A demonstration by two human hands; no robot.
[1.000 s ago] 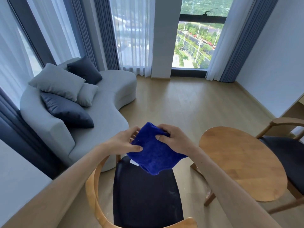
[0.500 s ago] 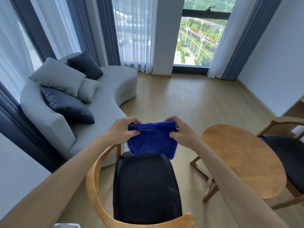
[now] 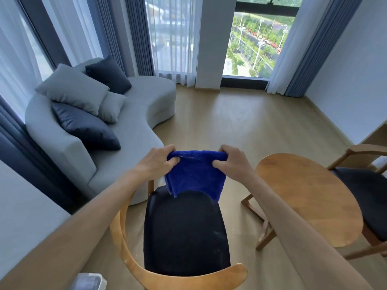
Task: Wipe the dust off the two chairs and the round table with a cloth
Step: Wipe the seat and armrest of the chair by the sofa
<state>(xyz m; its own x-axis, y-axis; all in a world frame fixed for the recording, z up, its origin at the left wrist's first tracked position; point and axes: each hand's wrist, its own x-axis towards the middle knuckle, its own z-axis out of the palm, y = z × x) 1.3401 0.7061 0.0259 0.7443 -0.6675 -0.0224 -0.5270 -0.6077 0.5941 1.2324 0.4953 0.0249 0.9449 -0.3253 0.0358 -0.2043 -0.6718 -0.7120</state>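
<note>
The round table (image 3: pixel 310 197) stands to my right, the second chair (image 3: pixel 368 191) at its far right edge, neither yet wiped, I judge. The near chair (image 3: pixel 184 233) sits below me. Above its seat's front edge I hold the blue cloth (image 3: pixel 194 174) folded: left hand (image 3: pixel 157 162) and right hand (image 3: pixel 232 162) clamped on its top corners. Next I should lower it onto the seat.

Bright with daylight from the window (image 3: pixel 254 41); overexposed sheer curtains (image 3: pixel 12 51) left of it, wide-angle bending around it, sharp focus.
</note>
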